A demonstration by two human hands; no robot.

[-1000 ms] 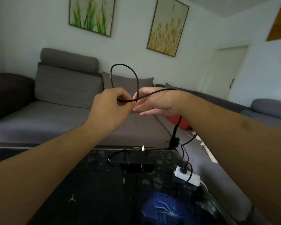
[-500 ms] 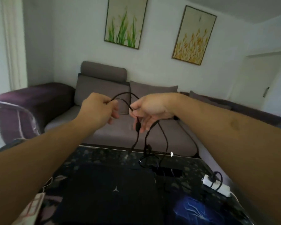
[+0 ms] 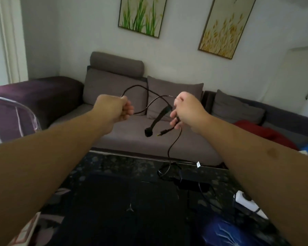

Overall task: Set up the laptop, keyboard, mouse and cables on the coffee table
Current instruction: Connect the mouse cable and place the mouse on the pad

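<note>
Black cable (image 3: 150,102) gripped by both hands, L (image 3: 114,110) & R (image 3: 186,110), prob. clear above table edge (image 3: 140,155).

- A grey sofa (image 3: 124,110) stands against the wall.
- Two framed plant paintings (image 3: 142,15) hang above.
- A red cloth (image 3: 261,134) lies at right.
- A purple armchair (image 3: 37,96) stands at left.

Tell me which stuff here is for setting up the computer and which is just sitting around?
For the job:
- black cable, held in the left hand and right hand
- closed laptop
- power brick
- white power strip
- coffee table

Just lying about:
- grey sofa
- red cloth
- two framed pictures
</note>
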